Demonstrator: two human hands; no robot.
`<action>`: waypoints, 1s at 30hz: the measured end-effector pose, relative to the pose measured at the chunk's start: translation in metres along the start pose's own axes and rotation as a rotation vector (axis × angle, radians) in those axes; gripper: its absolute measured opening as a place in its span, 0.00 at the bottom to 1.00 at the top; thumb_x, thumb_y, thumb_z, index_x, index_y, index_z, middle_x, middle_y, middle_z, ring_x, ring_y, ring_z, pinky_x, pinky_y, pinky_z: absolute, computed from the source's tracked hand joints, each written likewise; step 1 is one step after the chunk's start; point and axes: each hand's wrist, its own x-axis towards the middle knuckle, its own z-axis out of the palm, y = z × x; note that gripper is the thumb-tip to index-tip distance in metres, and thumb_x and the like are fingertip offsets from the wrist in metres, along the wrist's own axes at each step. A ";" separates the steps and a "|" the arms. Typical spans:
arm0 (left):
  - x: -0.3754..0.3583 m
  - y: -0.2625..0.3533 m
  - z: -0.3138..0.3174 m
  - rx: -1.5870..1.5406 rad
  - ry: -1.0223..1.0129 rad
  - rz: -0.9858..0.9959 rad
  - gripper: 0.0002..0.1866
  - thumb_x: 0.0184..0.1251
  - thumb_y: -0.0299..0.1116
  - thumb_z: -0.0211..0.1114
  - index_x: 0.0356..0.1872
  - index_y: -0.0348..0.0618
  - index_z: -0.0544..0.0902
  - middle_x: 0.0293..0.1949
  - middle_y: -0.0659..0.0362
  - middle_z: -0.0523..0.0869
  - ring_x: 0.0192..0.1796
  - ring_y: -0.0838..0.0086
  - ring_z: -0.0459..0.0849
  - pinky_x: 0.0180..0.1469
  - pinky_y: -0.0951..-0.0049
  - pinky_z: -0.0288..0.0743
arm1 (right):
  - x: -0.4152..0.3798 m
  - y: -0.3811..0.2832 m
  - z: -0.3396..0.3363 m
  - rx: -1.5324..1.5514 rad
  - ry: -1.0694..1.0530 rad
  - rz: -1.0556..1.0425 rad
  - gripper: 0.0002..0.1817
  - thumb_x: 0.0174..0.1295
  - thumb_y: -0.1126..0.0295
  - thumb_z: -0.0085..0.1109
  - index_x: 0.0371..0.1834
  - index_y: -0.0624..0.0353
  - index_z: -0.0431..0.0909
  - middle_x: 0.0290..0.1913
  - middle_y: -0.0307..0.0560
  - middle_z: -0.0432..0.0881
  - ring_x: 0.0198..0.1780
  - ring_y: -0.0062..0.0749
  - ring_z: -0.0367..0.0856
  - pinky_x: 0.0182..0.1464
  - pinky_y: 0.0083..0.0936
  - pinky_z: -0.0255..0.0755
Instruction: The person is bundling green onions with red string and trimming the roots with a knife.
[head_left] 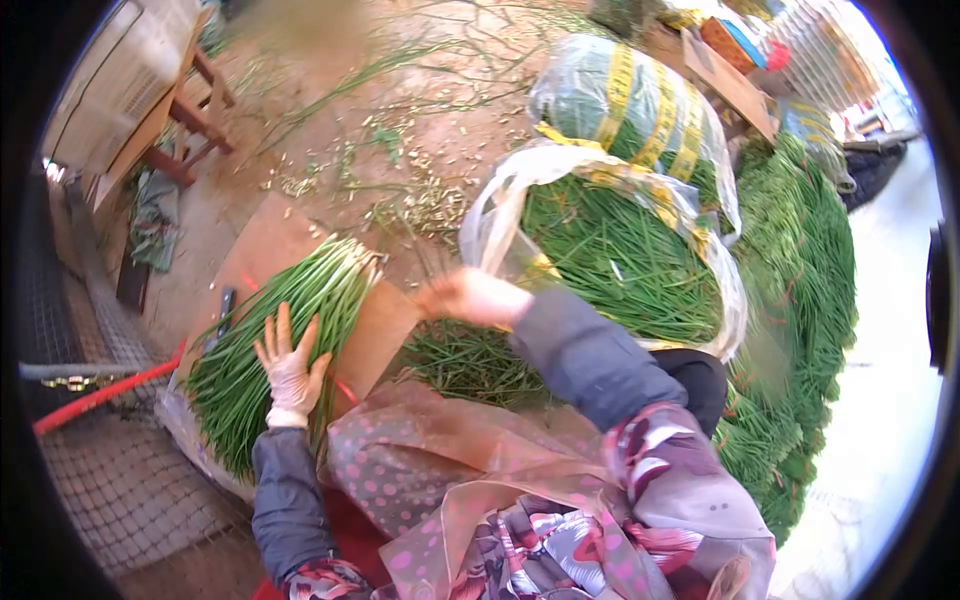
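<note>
A thick pile of chives [330,275], long green leaves with pale root ends toward the back, lies on a brown board [375,335]. My left hand [292,368], in a thin pale glove, rests on the leaves with its fingers spread. Past the board's right edge is my right hand [478,298], smeared by motion, so its fingers do not show clearly. Below it, loose green leaves [470,365] lie on the ground. Beside the pile's left edge sits a narrow dark-handled tool [227,308].
An open plastic bag of chives [625,260] stands to the right, with a wrapped, yellow-taped bale [630,100] behind it. More greens [800,300] are heaped farther right. Cut scraps [430,205] litter the floor. A wooden stool [190,110] and red bar [110,395] are at left.
</note>
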 end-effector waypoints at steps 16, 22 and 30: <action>0.243 0.312 0.080 0.043 0.055 0.749 0.37 0.48 0.37 0.74 0.64 0.48 0.72 0.66 0.47 0.70 0.71 0.47 0.63 0.69 0.33 0.52 | -0.054 0.296 -0.192 0.025 0.601 0.677 0.58 0.38 0.36 0.72 0.65 0.69 0.64 0.63 0.63 0.73 0.65 0.50 0.72 0.68 0.35 0.64; 0.317 0.351 0.168 0.000 -0.293 0.333 0.42 0.52 0.44 0.73 0.69 0.47 0.66 0.55 0.46 0.81 0.61 0.55 0.77 0.67 0.43 0.61 | -0.039 0.288 -0.174 -0.412 0.284 0.658 0.59 0.38 0.37 0.73 0.70 0.63 0.59 0.65 0.62 0.71 0.67 0.49 0.69 0.68 0.38 0.63; 0.372 0.322 0.106 -0.764 -0.039 0.032 0.09 0.65 0.24 0.59 0.44 0.40 0.83 0.32 0.58 0.86 0.32 0.78 0.81 0.36 0.74 0.76 | -0.002 0.305 -0.168 -0.476 0.202 0.594 0.57 0.39 0.37 0.75 0.71 0.55 0.60 0.66 0.56 0.70 0.66 0.43 0.68 0.69 0.36 0.60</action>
